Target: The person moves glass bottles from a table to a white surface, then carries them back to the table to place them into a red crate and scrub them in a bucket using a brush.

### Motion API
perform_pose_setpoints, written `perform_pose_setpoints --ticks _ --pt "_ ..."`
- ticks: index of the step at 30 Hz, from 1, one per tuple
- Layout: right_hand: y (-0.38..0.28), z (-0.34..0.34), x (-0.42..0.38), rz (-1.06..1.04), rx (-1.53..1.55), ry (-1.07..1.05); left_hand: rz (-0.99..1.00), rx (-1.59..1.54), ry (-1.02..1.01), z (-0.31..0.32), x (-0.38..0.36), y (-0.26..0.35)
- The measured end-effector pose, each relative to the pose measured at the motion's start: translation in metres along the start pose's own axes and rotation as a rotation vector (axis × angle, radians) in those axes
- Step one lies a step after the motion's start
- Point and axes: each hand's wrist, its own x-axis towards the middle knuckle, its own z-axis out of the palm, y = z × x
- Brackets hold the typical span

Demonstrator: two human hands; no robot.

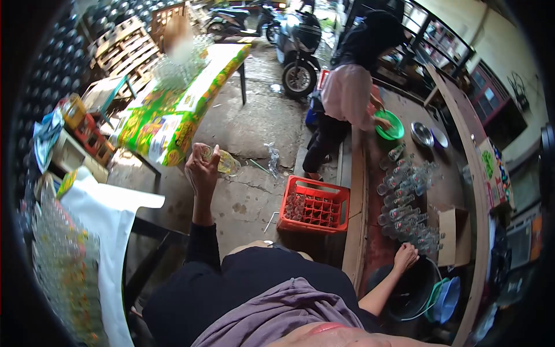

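Observation:
My left hand (203,168) is raised over the concrete floor, its fingers wrapped round a clear glass bottle (229,164) that points to the right. Down at the right, my right hand (406,258) has its fingers curled in beside the near end of a group of lying clear glass bottles (404,202). Whether it grips one of them is too small to tell. Just below that hand is a dark bucket (411,289) with a thin handle. A red crate (315,203) with bottle compartments stands on the floor between my hands, glass bottles in its left part.
A co-worker (347,87) bends over a green basin (391,126) at the far right. Metal bowls (422,134) and a cardboard box (454,237) share that wooden platform. Many bottles (63,260) crowd the left table. A patterned table (167,115) and a motorbike (298,58) stand farther off.

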Motion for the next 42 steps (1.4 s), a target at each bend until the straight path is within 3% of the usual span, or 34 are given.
perform_pose_setpoints --ticks 8,12,16,20,26,27,30,35,39,40,42 --pt "-0.006 0.006 0.002 -0.140 -0.098 -0.100 -0.150 0.232 0.242 -0.141 -0.070 0.023" --pt "-0.006 0.007 -0.001 -0.242 0.074 -0.200 -0.104 0.450 0.325 -0.194 -0.116 0.027" --pt "-0.023 0.010 -0.015 -0.368 0.237 -0.229 -0.199 0.508 0.363 -0.255 -0.168 0.040" --pt "-0.039 0.081 -0.020 -0.642 0.588 -0.327 -0.255 0.529 0.421 -0.324 -0.209 0.040" --pt "-0.123 0.066 -0.121 -0.865 0.551 -0.776 -0.339 0.778 0.593 -0.422 -0.249 0.053" --pt "-0.135 0.078 -0.134 -0.957 0.552 -0.790 -0.423 0.800 0.617 -0.435 -0.254 0.052" --pt "-0.175 0.088 -0.175 -1.134 0.559 -0.885 -0.370 0.917 0.726 -0.481 -0.261 0.045" --pt "-0.235 0.107 -0.242 -1.383 0.444 -0.825 -0.366 1.004 0.895 -0.575 -0.273 0.027" --pt "-0.283 0.068 -0.321 -1.476 0.435 -0.788 -0.416 0.983 1.037 -0.650 -0.280 0.017" --pt "-0.292 0.016 -0.352 -1.471 0.387 -0.861 -0.401 1.058 1.066 -0.667 -0.285 0.010" --pt "-0.314 0.008 -0.394 -1.555 0.521 -0.940 -0.434 1.117 1.112 -0.697 -0.293 -0.001"
